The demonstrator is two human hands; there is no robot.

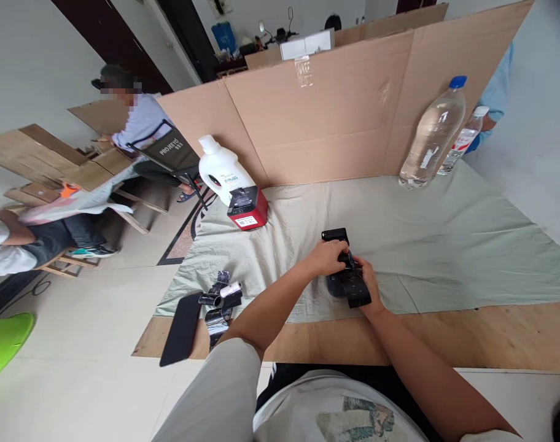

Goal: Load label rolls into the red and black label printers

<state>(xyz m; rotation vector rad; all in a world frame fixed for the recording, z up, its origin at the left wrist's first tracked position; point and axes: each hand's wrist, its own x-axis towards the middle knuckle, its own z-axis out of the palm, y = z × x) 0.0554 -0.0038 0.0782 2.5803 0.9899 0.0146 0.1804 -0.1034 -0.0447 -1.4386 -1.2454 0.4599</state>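
Note:
A black boxy device (335,234) with a dark flap or strip (357,288) hanging toward me lies on the cloth before me. My left hand (328,256) is closed over its upper left part, fingers curled onto it. From the right side, my right hand (368,276) grips it, with the fingertips close to those of the left hand. Its exact kind is unclear, since my fingers cover much of the middle. Left of my forearm lie shiny black film strips (214,322) around a small white roll (231,289), beside a flat black slab (181,328).
A white jug (225,169) and a red-and-black box (248,209) stand at the back left. Large and small clear bottles (434,135) stand back right against a cardboard partition (326,123). Pale cloth (446,245) covers the wooden table (326,344). Other people sit at the left.

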